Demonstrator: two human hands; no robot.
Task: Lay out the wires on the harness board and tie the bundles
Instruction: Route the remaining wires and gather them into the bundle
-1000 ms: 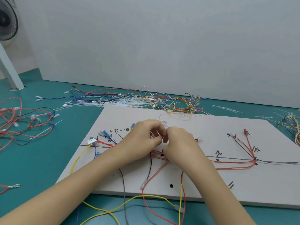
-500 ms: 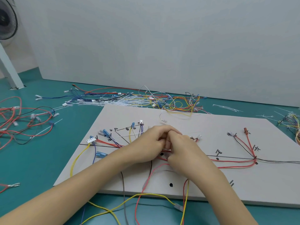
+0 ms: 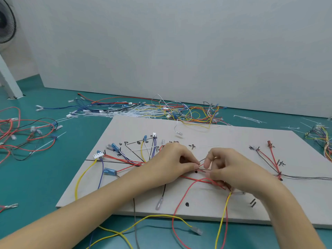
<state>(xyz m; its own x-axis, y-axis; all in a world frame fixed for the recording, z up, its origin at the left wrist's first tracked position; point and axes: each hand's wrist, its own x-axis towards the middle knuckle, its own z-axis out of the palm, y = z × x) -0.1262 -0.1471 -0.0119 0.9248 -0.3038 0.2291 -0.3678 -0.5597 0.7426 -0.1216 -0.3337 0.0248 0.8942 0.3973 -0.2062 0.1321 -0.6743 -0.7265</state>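
A pale harness board (image 3: 206,133) with black marks lies on the teal surface. Red, yellow, blue and grey wires fan over it from a white connector (image 3: 98,155) at the left to a red terminal (image 3: 269,143) at the right. My left hand (image 3: 170,164) pinches the wire bundle (image 3: 203,170) at the board's middle. My right hand (image 3: 228,169) sits close to its right, fingers curled over the same red and grey wires. What lies under the fingers is hidden.
A heap of loose wires and white cable ties (image 3: 143,110) lies behind the board. More red wires (image 3: 18,133) are spread at the left, and a small coloured bundle (image 3: 323,139) at the right edge. A fan (image 3: 6,20) stands at far left.
Both hands have lowered from above the board onto the middle bundle and drawn slightly apart. More of the left-side wires and connectors are now uncovered.
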